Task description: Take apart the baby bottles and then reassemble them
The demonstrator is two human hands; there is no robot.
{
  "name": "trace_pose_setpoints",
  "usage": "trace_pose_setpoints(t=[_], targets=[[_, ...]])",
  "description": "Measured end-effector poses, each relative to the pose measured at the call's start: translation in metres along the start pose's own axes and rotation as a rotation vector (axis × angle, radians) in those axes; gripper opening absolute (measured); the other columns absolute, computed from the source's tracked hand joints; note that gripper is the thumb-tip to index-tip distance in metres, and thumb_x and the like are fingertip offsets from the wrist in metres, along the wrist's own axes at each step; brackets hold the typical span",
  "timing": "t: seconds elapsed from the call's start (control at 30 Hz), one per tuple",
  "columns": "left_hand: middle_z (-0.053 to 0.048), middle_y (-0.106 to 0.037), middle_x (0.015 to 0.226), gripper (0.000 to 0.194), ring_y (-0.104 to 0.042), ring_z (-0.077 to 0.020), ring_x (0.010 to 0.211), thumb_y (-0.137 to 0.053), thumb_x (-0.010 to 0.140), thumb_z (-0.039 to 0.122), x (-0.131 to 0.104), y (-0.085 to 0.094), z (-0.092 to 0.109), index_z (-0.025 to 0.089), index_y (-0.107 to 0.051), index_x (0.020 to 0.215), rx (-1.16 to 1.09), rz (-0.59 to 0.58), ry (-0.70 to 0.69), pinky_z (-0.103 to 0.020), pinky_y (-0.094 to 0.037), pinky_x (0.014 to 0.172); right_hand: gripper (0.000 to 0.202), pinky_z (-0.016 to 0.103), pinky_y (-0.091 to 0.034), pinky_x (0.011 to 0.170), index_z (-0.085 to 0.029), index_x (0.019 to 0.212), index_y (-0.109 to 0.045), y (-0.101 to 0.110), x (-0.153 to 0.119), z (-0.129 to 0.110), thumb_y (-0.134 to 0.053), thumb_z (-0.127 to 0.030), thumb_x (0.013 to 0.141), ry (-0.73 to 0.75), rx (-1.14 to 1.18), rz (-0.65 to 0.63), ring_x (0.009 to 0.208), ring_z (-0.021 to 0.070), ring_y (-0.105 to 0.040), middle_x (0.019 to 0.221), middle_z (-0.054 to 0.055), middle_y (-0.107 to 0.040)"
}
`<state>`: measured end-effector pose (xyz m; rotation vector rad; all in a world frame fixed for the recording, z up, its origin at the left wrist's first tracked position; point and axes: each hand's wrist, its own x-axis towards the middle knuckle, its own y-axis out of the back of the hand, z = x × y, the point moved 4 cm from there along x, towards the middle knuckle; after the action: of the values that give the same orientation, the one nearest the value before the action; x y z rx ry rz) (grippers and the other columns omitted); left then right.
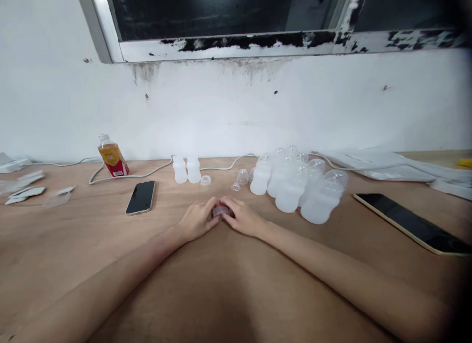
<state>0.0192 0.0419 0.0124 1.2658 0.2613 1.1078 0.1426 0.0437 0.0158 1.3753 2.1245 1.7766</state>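
Observation:
Both of my hands meet near the middle of the wooden table around a small translucent ring-like piece [221,211]. My left hand [199,219] grips its left side, and my right hand [242,217] grips its right side, fingers curled round it. Beyond them lie a loose ring [205,180], a small clear nipple-shaped piece [236,186] and a clear cap [242,176]. Two open white bottles [180,170] stand behind my left hand. Several frosted bottles with clear caps [291,190] stand grouped to the right of my right hand.
A dark phone [140,197] lies left of my hands, with a drink bottle [113,157] behind it. A tablet-like device [409,222] lies at the right. White cables [147,173] and plastic bags [368,167] run along the wall. Flat white pieces [25,194] lie far left.

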Motion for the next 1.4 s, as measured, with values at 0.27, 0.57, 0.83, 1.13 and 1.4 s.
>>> trace_pose_setpoints(t=[0.27, 0.57, 0.83, 1.13, 1.4], targets=[[-0.002, -0.062, 0.083, 0.021, -0.059, -0.0163, 0.072, -0.038, 0.081, 0.033, 0.0008, 0.0038, -0.0044, 0.021, -0.044, 0.097, -0.092, 0.052, 0.035, -0.024, -0.041, 0.062, 0.028, 0.029, -0.044, 0.070, -0.020, 0.105, -0.052, 0.0019, 0.0002, 0.0078, -0.037, -0.017, 0.080, -0.057, 0.099, 0.137, 0.078, 0.0155, -0.058, 0.095, 0.006, -0.062], [0.002, -0.065, 0.078, 0.016, -0.060, -0.0163, 0.066, -0.041, 0.078, 0.027, -0.0003, 0.0046, -0.0016, 0.023, -0.047, 0.091, 0.063, 0.055, 0.074, -0.023, -0.037, 0.054, 0.027, 0.028, -0.044, 0.067, -0.015, 0.102, -0.054, -0.0021, 0.0030, 0.0035, -0.040, -0.016, 0.078, -0.079, 0.075, 0.055, 0.075, 0.0156, -0.058, 0.091, 0.007, -0.063], [0.002, -0.064, 0.077, 0.017, -0.060, -0.0161, 0.066, -0.035, 0.081, 0.029, 0.0001, 0.0035, -0.0033, 0.022, -0.046, 0.091, 0.163, 0.042, 0.083, -0.022, -0.035, 0.051, 0.029, 0.028, -0.043, 0.073, -0.017, 0.107, -0.051, -0.0019, 0.0025, 0.0037, -0.035, -0.018, 0.082, -0.076, 0.087, 0.050, 0.082, 0.0155, -0.058, 0.095, 0.007, -0.062], [0.002, -0.063, 0.072, 0.014, -0.059, -0.0148, 0.062, -0.034, 0.082, 0.028, 0.0004, 0.0022, -0.0023, 0.021, -0.045, 0.086, 0.215, 0.020, 0.079, -0.022, -0.033, 0.049, 0.023, 0.027, -0.042, 0.067, -0.015, 0.097, -0.051, -0.0037, 0.0028, 0.0007, -0.033, -0.017, 0.083, -0.067, 0.006, 0.040, 0.076, 0.0162, -0.057, 0.086, 0.007, -0.062], [0.001, -0.060, 0.083, 0.021, -0.055, -0.0121, 0.062, -0.042, 0.077, 0.027, 0.0024, 0.0022, -0.0067, 0.022, -0.040, 0.097, -0.062, 0.014, 0.050, -0.022, -0.038, 0.055, 0.024, 0.028, -0.041, 0.072, -0.016, 0.101, -0.046, -0.0018, 0.0028, 0.0025, -0.035, -0.014, 0.080, -0.095, 0.060, 0.099, 0.082, 0.0153, -0.055, 0.093, 0.007, -0.060]])
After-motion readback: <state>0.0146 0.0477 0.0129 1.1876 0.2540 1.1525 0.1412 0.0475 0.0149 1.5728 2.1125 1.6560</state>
